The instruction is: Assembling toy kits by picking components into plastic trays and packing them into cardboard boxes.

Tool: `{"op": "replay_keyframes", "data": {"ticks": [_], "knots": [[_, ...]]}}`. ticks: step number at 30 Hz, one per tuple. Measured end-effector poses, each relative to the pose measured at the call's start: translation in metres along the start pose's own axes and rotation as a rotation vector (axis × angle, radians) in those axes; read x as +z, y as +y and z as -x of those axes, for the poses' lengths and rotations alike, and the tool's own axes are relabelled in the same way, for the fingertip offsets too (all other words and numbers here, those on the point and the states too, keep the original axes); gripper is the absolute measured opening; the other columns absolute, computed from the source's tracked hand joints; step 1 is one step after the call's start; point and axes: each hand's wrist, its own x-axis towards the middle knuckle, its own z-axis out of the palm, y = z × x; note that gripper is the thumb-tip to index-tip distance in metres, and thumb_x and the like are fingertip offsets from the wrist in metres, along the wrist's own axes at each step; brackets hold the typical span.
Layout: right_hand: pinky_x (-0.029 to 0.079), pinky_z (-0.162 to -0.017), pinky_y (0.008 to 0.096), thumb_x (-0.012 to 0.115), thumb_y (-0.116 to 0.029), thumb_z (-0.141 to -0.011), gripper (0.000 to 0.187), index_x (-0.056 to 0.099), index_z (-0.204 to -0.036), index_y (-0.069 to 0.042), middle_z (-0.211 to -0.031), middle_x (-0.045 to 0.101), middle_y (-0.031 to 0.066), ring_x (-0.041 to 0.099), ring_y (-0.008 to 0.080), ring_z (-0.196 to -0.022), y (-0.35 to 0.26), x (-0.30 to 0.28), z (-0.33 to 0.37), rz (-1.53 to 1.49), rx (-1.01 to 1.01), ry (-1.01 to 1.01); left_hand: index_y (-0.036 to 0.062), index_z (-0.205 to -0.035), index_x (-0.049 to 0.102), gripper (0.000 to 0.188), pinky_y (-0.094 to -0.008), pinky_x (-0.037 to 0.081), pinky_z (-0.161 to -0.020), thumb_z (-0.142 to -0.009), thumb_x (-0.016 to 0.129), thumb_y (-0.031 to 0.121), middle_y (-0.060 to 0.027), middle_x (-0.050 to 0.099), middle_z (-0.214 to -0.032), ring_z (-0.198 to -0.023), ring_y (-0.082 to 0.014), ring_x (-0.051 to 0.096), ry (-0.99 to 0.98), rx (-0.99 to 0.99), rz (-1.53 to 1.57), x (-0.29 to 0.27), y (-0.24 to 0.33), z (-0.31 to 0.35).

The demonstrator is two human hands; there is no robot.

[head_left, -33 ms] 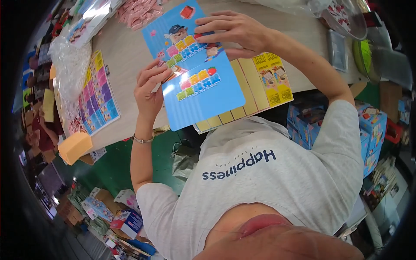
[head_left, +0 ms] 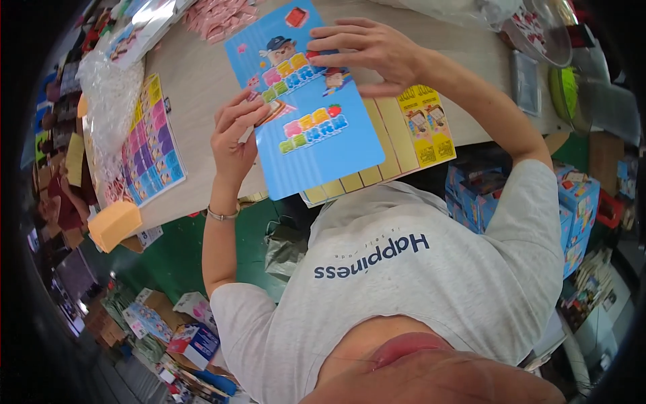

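A glossy blue folded card (head_left: 323, 165) with a cartoon animal and colourful lettering lies opened out in front of me at the table's near edge. My left hand (head_left: 234, 138) grips its left edge, close to the fold line, fingers curled over the top. On the other side, my right hand (head_left: 377, 57) rests with fingers spread across the card's upper right part, the thumb apart from them. Partly covered by the card is a yellow printed sheet (head_left: 425, 124) with lined panels, reaching over the table edge toward my lap.
Left on the table (head_left: 195, 101) are a colourful printed sheet (head_left: 158, 148) and a clear plastic bag (head_left: 111, 101). Pink pieces (head_left: 219, 19) are heaped at the far side. A clear tub (head_left: 538, 34) stands far right; blue boxes (head_left: 575, 202) are stacked below.
The blue card has shifted slightly to the right and up, with both hands moving along with it.
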Motion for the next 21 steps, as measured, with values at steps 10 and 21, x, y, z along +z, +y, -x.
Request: {"op": "replay_keyframes", "data": {"ticks": [10, 21], "knots": [[0.046, -0.11, 0.0432, 0.082, -0.016, -0.077, 0.061, 0.061, -0.134, -0.019, -0.142, 0.057, 0.0046, 0.049, 0.0272, -0.136, -0.02, 0.033, 0.016, 0.02, -0.034, 0.175, 0.0139, -0.118, 0.071, 0.053, -0.0404, 0.051, -0.098, -0.07, 0.076, -0.008, -0.0042, 0.065, -0.123, -0.125, -0.0328, 0.059, 0.23, 0.207, -0.166, 0.032, -0.003, 0.021], [0.053, -0.103, 0.04, 0.077, -0.003, -0.078, 0.05, 0.069, -0.124, -0.017, -0.139, 0.059, 0.0096, 0.055, 0.033, -0.131, 0.028, 0.036, -0.012, 0.109, -0.058, 0.322, 0.0133, -0.126, 0.067, 0.05, -0.0438, 0.047, -0.106, -0.078, 0.075, 0.005, -0.0055, 0.062, -0.135, -0.13, -0.0272, 0.057, 0.151, 0.173, -0.359, 0.016, -0.024, -0.015]]}}
